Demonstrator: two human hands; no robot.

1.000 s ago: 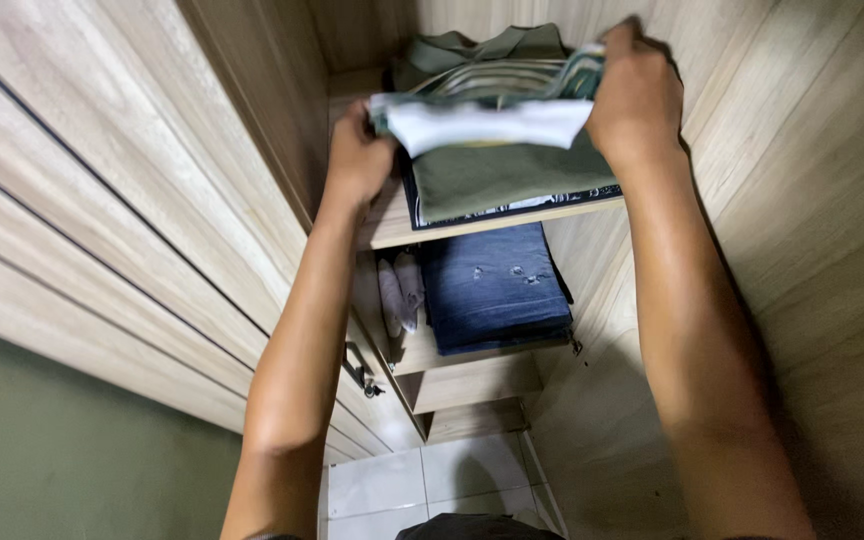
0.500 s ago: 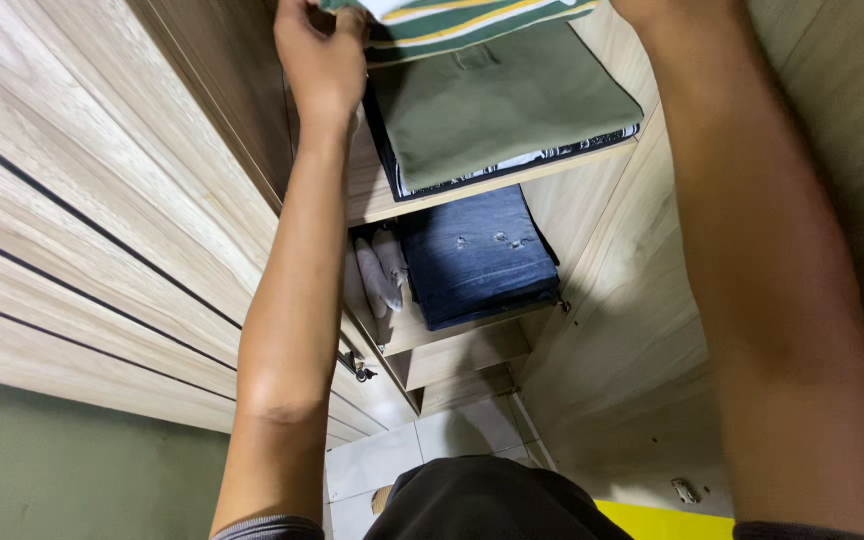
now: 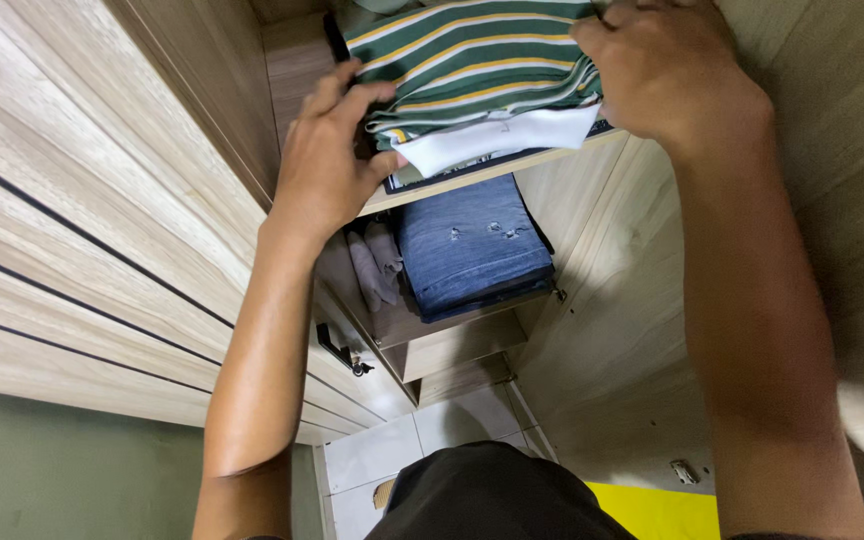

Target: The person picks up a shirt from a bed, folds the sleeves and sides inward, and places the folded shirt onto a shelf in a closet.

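Gripping the folded striped shirt (image 3: 472, 65) at the upper shelf's (image 3: 472, 178) front edge: left hand (image 3: 327, 160) clasping its left end, right hand (image 3: 667, 75) its right. Best kept level and square, sliding back evenly over the stack beneath.

Left hand (image 3: 327, 165): grips the striped folded shirt's (image 3: 472, 60) left edge.
Right hand (image 3: 667, 75): grips its right edge.
Shirt: on the wooden shelf (image 3: 452, 180).
Folded jeans (image 3: 472, 250): below that shelf.

Folded green striped shirt (image 3: 472, 60) lies flat on shelf (image 3: 472, 178)
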